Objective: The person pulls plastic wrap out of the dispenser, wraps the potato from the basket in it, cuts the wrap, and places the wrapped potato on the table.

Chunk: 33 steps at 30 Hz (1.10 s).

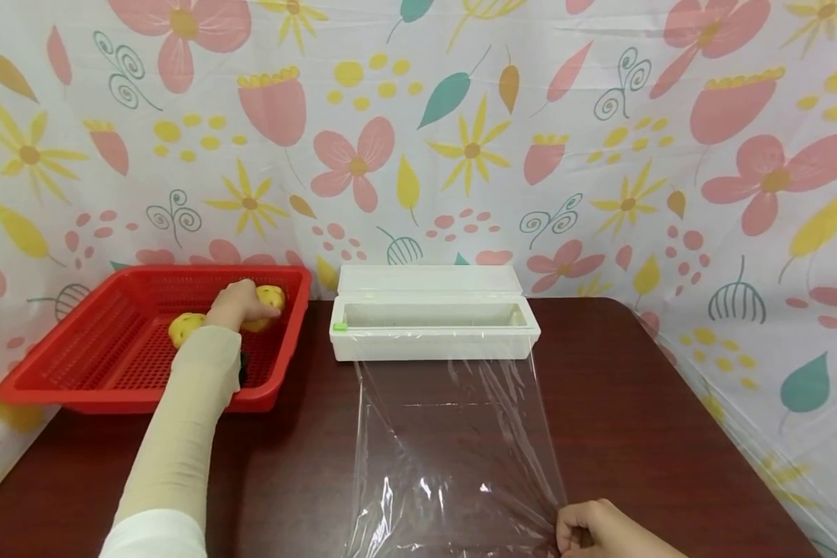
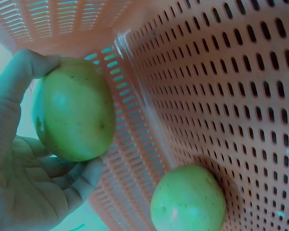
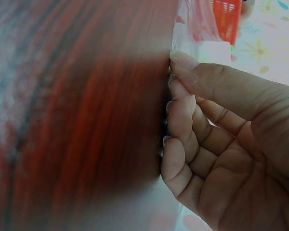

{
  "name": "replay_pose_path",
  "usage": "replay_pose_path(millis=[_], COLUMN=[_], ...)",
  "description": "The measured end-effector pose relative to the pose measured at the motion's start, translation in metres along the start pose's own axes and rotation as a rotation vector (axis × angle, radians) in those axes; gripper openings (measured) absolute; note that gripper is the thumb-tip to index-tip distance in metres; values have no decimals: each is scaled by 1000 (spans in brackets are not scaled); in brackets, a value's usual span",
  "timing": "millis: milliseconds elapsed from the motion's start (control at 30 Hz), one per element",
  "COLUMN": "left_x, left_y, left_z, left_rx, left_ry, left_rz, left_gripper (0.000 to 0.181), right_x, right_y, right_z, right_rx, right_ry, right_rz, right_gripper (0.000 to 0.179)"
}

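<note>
In the red basket (image 1: 122, 400), at the back left of the table, my left hand (image 1: 240, 304) grips a yellow potato (image 2: 76, 109). The thumb lies over one side of it and the fingers curl beneath. Another potato (image 1: 184, 328) lies on the basket floor, left of the wrist in the head view. At the front right, my right hand (image 1: 593, 529) pinches the edge of a clear sheet of cling film (image 1: 446, 434) between thumb and fingers, close to the table surface. The film runs back from there to a white dispenser box (image 1: 432, 346).
The dispenser's lid (image 1: 428, 279) stands raised at the back, and a small green piece (image 1: 339, 327) sits at its left front edge. Behind the dark wooden table (image 1: 621, 418) hangs a flower-printed cloth (image 1: 418, 155).
</note>
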<state>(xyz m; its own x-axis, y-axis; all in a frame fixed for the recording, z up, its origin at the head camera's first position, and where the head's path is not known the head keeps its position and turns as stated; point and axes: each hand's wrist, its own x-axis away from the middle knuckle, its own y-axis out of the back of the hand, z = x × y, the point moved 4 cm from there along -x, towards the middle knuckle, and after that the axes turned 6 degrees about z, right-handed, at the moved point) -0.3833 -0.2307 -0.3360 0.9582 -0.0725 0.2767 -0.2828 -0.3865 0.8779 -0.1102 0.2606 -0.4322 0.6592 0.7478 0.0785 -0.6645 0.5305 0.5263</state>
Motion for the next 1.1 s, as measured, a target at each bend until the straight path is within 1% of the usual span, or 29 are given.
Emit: replay_pose_path(millis=[200,367,533,667,867,1100], left_x=[2,5,10,11,16,23], left_y=[9,19,27,29,35,35], left_z=[2,1,-4,-9,-16,-27], left_rx=[-1,-16,-9,-8,6,27], left_ry=[-12,-26,-42,-50,-51,-90], left_rz=[-38,-93,-140,-163,-217,-239], left_gripper=[59,65,66,70,73,68], right_x=[-1,-2,-2,-1,-2,1], right_y=[1,2,2,1,0,-1], right_z=[0,2,4,4,5,3], right_rx=[-36,-27,-20,-14,-31,-49], right_ry=[-39,-25,-36,-42,-40,-63], right_rz=[25,28,27,23,30,36], right_gripper=[11,12,11,11,11,11])
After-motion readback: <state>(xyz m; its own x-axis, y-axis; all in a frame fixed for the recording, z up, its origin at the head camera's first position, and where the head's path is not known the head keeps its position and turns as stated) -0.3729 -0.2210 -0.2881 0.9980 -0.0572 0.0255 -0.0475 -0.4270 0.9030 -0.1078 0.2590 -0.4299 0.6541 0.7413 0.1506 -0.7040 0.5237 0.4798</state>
